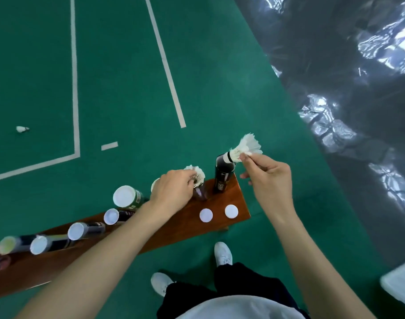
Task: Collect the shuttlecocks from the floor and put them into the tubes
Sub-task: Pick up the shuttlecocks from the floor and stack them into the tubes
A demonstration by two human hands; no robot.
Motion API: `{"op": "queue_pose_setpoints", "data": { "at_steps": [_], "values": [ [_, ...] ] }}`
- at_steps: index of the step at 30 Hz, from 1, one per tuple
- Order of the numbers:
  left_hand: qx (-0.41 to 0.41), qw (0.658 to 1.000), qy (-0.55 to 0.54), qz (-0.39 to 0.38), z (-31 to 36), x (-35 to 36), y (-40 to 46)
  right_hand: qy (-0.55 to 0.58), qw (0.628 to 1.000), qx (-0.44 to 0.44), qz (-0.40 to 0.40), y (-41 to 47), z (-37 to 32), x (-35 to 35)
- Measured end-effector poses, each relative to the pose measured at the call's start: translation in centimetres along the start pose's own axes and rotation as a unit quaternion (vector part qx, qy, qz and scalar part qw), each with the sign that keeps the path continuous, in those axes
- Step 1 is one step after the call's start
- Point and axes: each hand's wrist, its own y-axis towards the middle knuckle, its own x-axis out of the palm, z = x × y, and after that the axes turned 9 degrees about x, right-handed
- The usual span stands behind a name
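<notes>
surface (pixel 222 199) right end just past open black tube (pixel 223 177), green floor (pixel 128 88) wide open beyond | right grip (pixel 269 178) pinching shuttlecock (pixel 246 148) by its feathers, cork at tube mouth | left grip (pixel 174 189) clasping second shuttlecock (pixel 197 174) atop neighbouring tube (pixel 200 194) | stray shuttlecock (pixel 22 129) far left on floor | two white caps (pixel 218 212) near front edge

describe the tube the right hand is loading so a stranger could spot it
Find the wooden bench on the green court. At its far right end stands a black tube, upright. Unlike the white-capped tubes, it is open, with a shuttlecock at its mouth, pinched by the right hand.
</notes>
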Motion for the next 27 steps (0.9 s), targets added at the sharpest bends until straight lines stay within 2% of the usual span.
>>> {"op": "queue_pose_setpoints", "data": {
  "at_steps": [2,5,8,10,13,17,27],
  "values": [
    [-0.009,1.0,-0.013,0.027,-0.2,-0.8,-0.6,-0.049,0.998,-0.028,-0.014,0.4,0.0,1.3],
    [-0.041,0.997,-0.028,0.054,-1.0,-2.1,-2.1,-0.162,0.976,-0.14,-0.037,0.7,0.5,4.1],
    [-0.056,0.994,-0.046,0.085,-1.9,-3.2,-3.9,-0.286,0.92,-0.256,-0.074,1.2,1.9,7.0],
    [-0.06,0.988,-0.082,0.119,-2.1,-3.7,-5.5,-0.382,0.869,-0.29,-0.123,1.8,3.4,8.6],
    [-0.047,0.976,-0.147,0.154,-1.5,-4.2,-7.2,-0.484,0.814,-0.271,-0.169,3.0,5.9,10.0],
    [-0.034,0.964,-0.188,0.184,-1.0,-4.4,-8.8,-0.528,0.808,-0.181,-0.188,4.1,7.7,11.1],
    [-0.06,0.965,-0.199,0.158,-2.2,-3.1,-9.1,-0.586,0.754,-0.202,-0.219,4.3,7.0,13.5]
  ]
}}
